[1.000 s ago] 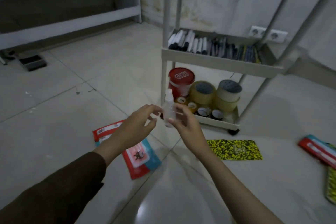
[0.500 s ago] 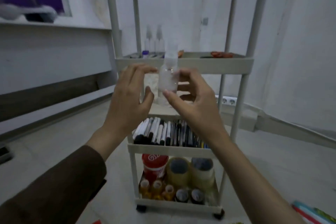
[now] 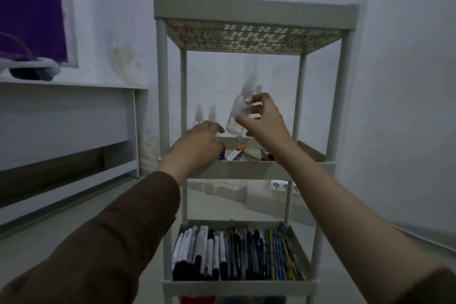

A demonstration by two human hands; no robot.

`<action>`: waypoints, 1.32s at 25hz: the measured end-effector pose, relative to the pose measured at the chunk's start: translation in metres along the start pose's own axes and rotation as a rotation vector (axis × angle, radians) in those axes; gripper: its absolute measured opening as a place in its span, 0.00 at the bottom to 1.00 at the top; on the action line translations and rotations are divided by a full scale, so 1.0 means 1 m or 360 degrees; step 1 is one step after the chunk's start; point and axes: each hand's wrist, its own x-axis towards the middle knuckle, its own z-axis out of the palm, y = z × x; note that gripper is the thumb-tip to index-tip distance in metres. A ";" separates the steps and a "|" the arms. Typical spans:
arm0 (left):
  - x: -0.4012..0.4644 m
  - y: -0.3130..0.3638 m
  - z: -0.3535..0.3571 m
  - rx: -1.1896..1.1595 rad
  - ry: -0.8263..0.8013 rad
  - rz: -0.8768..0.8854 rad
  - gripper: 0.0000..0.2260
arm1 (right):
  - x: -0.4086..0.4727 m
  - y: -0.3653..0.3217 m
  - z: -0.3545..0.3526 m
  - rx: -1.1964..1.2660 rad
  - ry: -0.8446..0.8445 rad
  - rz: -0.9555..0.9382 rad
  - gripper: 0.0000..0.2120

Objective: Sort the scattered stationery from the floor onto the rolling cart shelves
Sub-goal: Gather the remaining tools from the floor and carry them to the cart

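Observation:
A white rolling cart (image 3: 256, 11) stands against the wall in front of me. My right hand (image 3: 265, 121) pinches a small clear bottle (image 3: 238, 112), tilted, above the cart's second shelf (image 3: 249, 169). My left hand (image 3: 199, 139) reaches over that shelf's left front edge with fingers relaxed, holding nothing. Two similar clear bottles (image 3: 206, 113) stand at the shelf's back left. Small items, one with an orange tip (image 3: 240, 147), lie on that shelf.
The shelf below holds a row of markers and pens (image 3: 234, 252). A red object (image 3: 195, 300) shows on the bottom shelf. A white low bench (image 3: 69, 111) runs along the left wall. Wall sockets (image 3: 278, 185) sit behind the cart.
The view rose from the floor to the cart's upper shelves. The bottle went up with my right hand to the second shelf; my left hand let go of it and moved to the shelf's edge.

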 end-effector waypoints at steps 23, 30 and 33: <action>0.006 0.002 0.008 0.0266 -0.0590 -0.0282 0.27 | 0.059 0.064 0.063 -0.0956 -0.0241 0.0455 0.19; 0.006 0.001 0.009 0.0257 -0.0527 -0.0274 0.27 | 0.057 0.063 0.062 -0.0842 -0.0241 0.0512 0.13; 0.006 -0.001 0.011 0.0215 -0.0409 -0.0251 0.27 | 0.053 0.046 0.056 -0.0696 0.0132 0.0243 0.11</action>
